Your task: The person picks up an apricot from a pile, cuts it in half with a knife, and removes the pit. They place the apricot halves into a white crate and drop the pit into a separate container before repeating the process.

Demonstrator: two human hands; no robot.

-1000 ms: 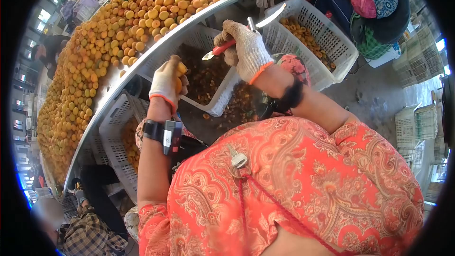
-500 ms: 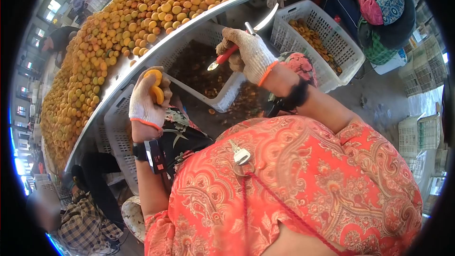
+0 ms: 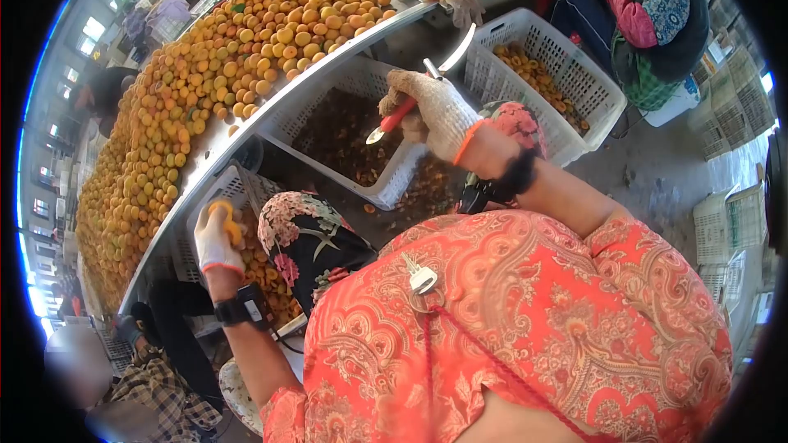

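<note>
My left hand (image 3: 215,239), in a white knit glove, is closed on a cut apricot (image 3: 233,226). It is above the left crate (image 3: 190,258), which holds orange apricot pieces (image 3: 267,279). My right hand (image 3: 439,115), also gloved and stained brown at the fingers, grips a red-handled knife (image 3: 394,116). The knife's curved blade (image 3: 456,51) points up to the right, and a small metal tip shows at its lower end. Under this hand is the middle crate (image 3: 392,184), with dark brown bits in it.
A heap of apricots (image 3: 205,74) covers the metal table (image 3: 271,102) along the left. A right crate (image 3: 595,90) holds cut apricots. One person (image 3: 657,41) sits at the upper right, another in a checked garment (image 3: 164,381) at the lower left. Stacked crates (image 3: 730,230) stand at the far right.
My left hand has moved left and down with the apricot, from beside the middle crate to over the left crate. My right hand still holds the knife in nearly the same place.
</note>
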